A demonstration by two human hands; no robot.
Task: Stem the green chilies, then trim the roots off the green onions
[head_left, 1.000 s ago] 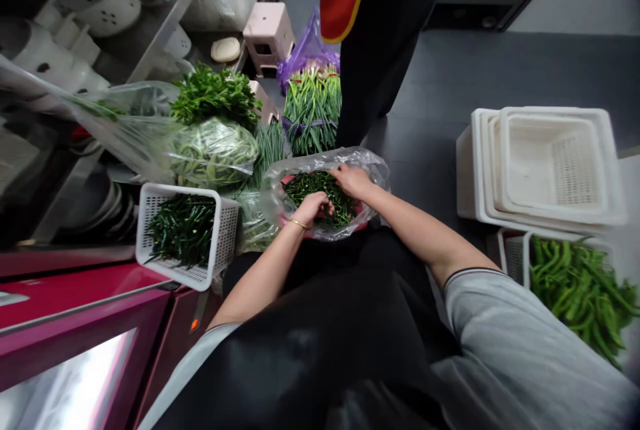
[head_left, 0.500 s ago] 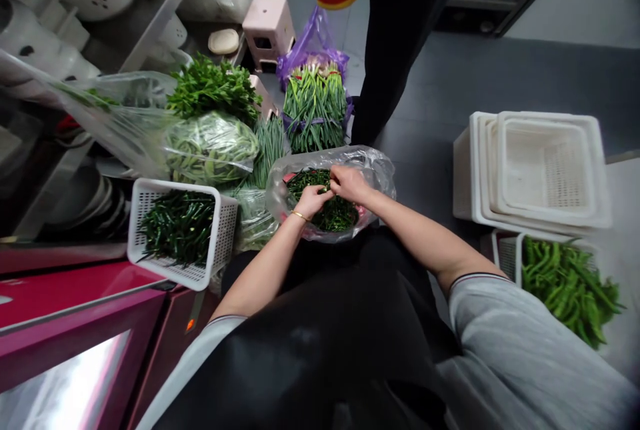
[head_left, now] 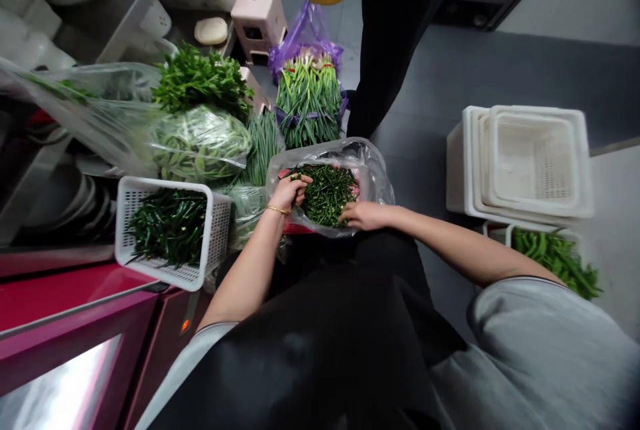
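Observation:
A clear plastic bag (head_left: 376,167) lies open in front of my knees, with thin dark green peppers (head_left: 327,193) heaped inside. At the bag's left side is my left hand (head_left: 290,191), its fingers curled around a few small green pieces. My right hand (head_left: 364,215) rests at the lower right edge of the heap, fingertips touching the peppers; whether it grips any is too small to tell. To the left, a white basket (head_left: 213,240) holds larger dark green peppers (head_left: 170,225).
Beyond the bag lie bundled green stalks (head_left: 309,93) in purple plastic. Bagged green beans (head_left: 197,143) and leafy greens (head_left: 200,80) sit at left. Stacked white baskets (head_left: 540,207) and light green peppers (head_left: 555,257) are at right. A person's dark-clothed leg (head_left: 390,50) stands ahead.
My hands have moved apart from the middle of the heap, the left one to the left, the right one down and rightward. The whole view has shifted slightly.

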